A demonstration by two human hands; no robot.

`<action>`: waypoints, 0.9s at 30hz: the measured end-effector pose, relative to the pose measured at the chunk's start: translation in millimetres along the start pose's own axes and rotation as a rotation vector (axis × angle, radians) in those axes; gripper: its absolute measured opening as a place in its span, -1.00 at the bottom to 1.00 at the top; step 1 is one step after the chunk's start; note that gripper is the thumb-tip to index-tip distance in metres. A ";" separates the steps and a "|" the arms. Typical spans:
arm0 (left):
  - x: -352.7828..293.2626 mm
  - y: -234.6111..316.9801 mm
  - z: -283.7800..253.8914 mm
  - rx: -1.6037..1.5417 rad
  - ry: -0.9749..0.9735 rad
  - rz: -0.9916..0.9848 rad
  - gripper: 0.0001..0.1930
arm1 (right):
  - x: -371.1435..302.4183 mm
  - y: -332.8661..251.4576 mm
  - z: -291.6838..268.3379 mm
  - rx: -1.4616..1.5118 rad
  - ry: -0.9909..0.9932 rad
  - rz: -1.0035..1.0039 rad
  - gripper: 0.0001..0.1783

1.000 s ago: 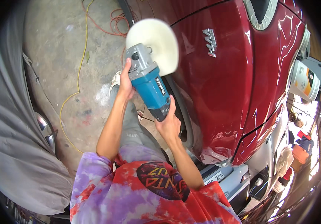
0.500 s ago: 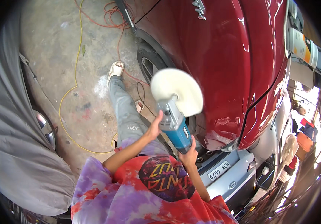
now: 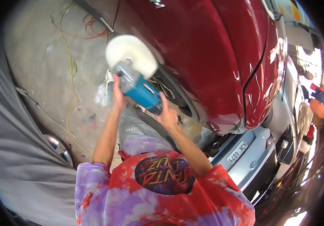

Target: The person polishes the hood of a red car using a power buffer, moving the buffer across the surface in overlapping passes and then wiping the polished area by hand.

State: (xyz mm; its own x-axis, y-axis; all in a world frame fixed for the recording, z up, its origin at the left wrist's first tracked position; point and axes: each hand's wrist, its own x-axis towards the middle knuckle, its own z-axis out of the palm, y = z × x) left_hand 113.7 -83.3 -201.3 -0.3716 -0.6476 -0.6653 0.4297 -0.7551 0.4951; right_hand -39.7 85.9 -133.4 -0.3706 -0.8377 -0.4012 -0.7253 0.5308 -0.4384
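A blue and grey electric polisher (image 3: 144,93) is in both my hands, out in front of my body. Its round cream pad (image 3: 131,52) faces forward beside the red car's (image 3: 207,56) side, above the area of its wheel (image 3: 171,90). My left hand (image 3: 118,92) grips the grey head end, with the thumb up along its side. Around the rear end of the blue body is my right hand (image 3: 166,114). The pad's edge overlaps the car's lower side in view; whether it touches, I cannot tell.
A yellow cord (image 3: 70,56) runs along the concrete floor at left, with a coiled orange cord (image 3: 91,28) farther off. A grey cover (image 3: 22,158) drapes a vehicle on the left. Behind the red car, at right, stands a silver-blue car (image 3: 250,162).
Both hands have carried the polisher forward and to the left, away from the red car's painted panel. My arms are stretched farther out, and the view has shifted.
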 end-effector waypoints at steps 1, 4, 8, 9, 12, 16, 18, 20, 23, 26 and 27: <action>10.6 19.1 -3.9 0.035 0.019 0.035 -0.16 | 16.5 -13.5 0.5 0.025 -0.003 -0.021 0.21; 15.0 74.1 1.7 0.049 -0.031 0.095 -0.20 | 46.1 -45.7 -7.1 0.102 0.000 -0.124 0.16; -20.2 88.2 36.8 0.147 -0.035 0.169 -0.22 | 26.8 -48.8 -24.3 0.216 0.131 -0.182 0.13; -31.1 82.0 44.5 0.141 -0.047 0.201 -0.25 | 10.5 -40.0 -28.2 0.243 0.159 -0.172 0.13; -82.3 28.9 69.5 0.299 -0.112 0.190 -0.20 | -57.0 0.7 -34.5 0.316 0.085 0.054 0.11; -148.1 -47.5 80.6 0.593 -0.364 -0.198 -0.09 | -159.7 70.2 -28.5 0.453 0.173 0.237 0.08; -174.5 -75.5 96.9 0.913 -0.428 -0.318 0.00 | -207.5 101.1 -10.7 0.479 0.195 0.306 0.08; -183.8 -99.4 109.7 1.035 -0.703 -0.397 0.02 | -243.7 131.9 16.1 0.541 0.369 0.360 0.07; -178.4 -129.6 113.0 1.093 -0.911 -0.601 -0.04 | -268.2 161.4 59.5 0.684 0.530 0.355 0.08; -178.6 -137.9 123.8 1.262 -1.007 -0.515 -0.08 | -269.9 149.4 77.9 0.777 0.606 0.394 0.07; -178.3 -132.7 123.2 1.277 -1.009 -0.521 -0.08 | -266.4 143.4 81.2 0.789 0.613 0.401 0.07</action>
State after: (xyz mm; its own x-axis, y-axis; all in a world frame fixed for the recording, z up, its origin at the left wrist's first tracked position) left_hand 21.5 119.8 -79.5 -0.7982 0.2518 -0.5472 -0.5923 -0.1628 0.7891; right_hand 2.1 395.7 -154.7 -0.8847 -0.3897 -0.2560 0.0117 0.5304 -0.8477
